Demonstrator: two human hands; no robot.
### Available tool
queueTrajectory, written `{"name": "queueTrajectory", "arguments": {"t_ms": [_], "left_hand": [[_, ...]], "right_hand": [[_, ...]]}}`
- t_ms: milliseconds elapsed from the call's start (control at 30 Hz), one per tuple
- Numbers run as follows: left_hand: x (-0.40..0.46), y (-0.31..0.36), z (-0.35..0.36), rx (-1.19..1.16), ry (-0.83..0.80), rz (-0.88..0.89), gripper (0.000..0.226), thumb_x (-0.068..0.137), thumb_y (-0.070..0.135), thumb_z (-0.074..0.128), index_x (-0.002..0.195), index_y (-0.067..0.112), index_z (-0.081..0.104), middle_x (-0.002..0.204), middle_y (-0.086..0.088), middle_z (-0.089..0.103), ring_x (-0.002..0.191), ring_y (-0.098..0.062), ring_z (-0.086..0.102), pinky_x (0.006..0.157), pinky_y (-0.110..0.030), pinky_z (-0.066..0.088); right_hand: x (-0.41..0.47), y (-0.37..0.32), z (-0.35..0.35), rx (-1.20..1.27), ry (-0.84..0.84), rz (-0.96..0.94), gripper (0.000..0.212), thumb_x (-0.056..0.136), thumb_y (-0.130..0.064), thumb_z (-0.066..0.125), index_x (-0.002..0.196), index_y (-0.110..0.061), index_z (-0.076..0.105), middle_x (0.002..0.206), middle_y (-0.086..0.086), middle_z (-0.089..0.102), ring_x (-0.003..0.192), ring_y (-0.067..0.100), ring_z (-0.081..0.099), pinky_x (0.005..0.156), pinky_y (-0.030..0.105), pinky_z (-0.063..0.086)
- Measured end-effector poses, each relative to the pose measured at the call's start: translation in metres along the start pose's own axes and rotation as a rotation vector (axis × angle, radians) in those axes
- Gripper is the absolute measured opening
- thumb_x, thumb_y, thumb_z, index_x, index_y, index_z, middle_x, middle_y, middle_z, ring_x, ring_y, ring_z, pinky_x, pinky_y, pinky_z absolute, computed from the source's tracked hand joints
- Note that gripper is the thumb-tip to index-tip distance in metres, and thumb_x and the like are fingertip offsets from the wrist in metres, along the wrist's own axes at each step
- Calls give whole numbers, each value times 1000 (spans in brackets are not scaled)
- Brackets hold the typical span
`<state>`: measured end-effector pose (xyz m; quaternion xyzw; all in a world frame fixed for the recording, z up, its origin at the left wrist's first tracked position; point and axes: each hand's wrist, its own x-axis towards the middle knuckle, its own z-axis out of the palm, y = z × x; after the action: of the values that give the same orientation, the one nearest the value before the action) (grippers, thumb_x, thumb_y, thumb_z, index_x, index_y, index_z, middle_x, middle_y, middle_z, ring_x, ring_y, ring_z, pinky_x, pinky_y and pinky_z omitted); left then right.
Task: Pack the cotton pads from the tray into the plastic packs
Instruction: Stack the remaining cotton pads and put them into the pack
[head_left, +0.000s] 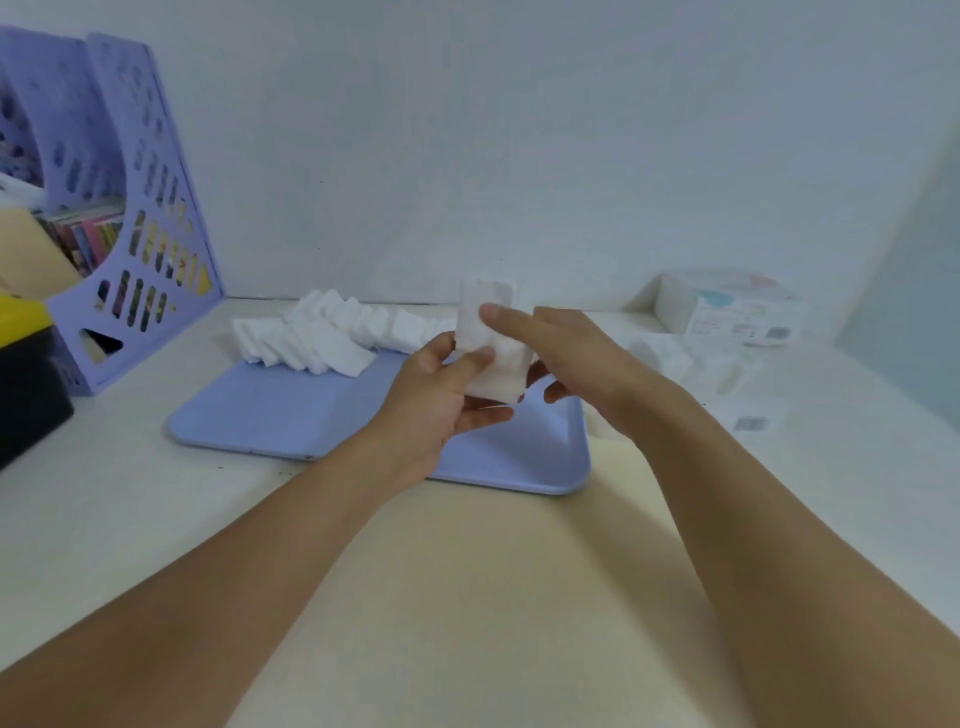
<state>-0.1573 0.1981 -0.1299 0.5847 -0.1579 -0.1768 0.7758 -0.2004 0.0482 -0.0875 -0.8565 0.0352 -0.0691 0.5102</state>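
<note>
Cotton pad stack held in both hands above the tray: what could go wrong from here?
1. The stack of pads is pinched only at its edges by the left hand and right hand; loose pads could slide out onto the tray.
2. The toppled row of pads lies right at the tray's far edge; a nudge may push some onto the desk.
3. The plastic packs lie off to the right, so carrying the stack there risks fanning it.

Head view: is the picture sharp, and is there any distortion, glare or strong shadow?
Head view: soft overall, with the print on the plastic packs unreadable; wide-angle bending shows in the leaning file holder; lighting is even and bluish, no glare; only a faint shadow lies on the tray below the hands; the stack of cotton pads looks washed out, its layers hard to separate.
</note>
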Motion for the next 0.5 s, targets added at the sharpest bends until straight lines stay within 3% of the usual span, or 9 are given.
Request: {"name": "queueTrajectory", "arguments": {"t_ms": [67, 133, 200, 333, 500], "left_hand": [[-1, -1, 3, 90, 21, 21, 24, 100, 18, 61, 123, 14, 62, 117, -14, 72, 98, -29, 74, 70, -33, 61], [-2, -3, 5, 125, -11, 33, 22, 99, 16, 63, 121, 15, 63, 117, -13, 71, 94, -26, 74, 70, -34, 61], [-2, -4, 4, 113, -66, 37, 27, 96, 13, 66, 123, 15, 61, 115, -13, 72, 93, -26, 75, 72, -33, 61], [0, -5, 0, 85, -122, 15, 43, 92, -2, 67, 130, 13, 55, 112, -17, 74, 99, -29, 74, 76, -30, 61], [6, -8, -1, 49, -85, -36, 37, 99, 1, 58, 135, 8, 54, 124, -13, 69, 102, -27, 74, 83, -33, 61]], "right_hand": [[2, 2, 4, 72, 128, -28, 59, 83, -58, 73, 97, -1, 66, 89, 10, 71, 79, 18, 68, 69, 33, 53], [5, 5, 3, 200, 186, -35, 43, 87, -39, 77, 97, 3, 70, 95, 14, 76, 89, 28, 74, 81, 42, 62], [6, 8, -1, 292, 173, -23, 33, 89, -26, 77, 104, 4, 73, 103, 17, 76, 98, 31, 74, 91, 49, 58], [9, 12, -12, 445, 146, -4, 32, 90, -25, 75, 110, 1, 73, 107, 13, 77, 100, 28, 74, 89, 37, 59], [7, 6, -23, 568, 46, -42, 29, 94, -26, 69, 107, 0, 73, 104, 11, 76, 96, 25, 73, 90, 37, 58]]}}
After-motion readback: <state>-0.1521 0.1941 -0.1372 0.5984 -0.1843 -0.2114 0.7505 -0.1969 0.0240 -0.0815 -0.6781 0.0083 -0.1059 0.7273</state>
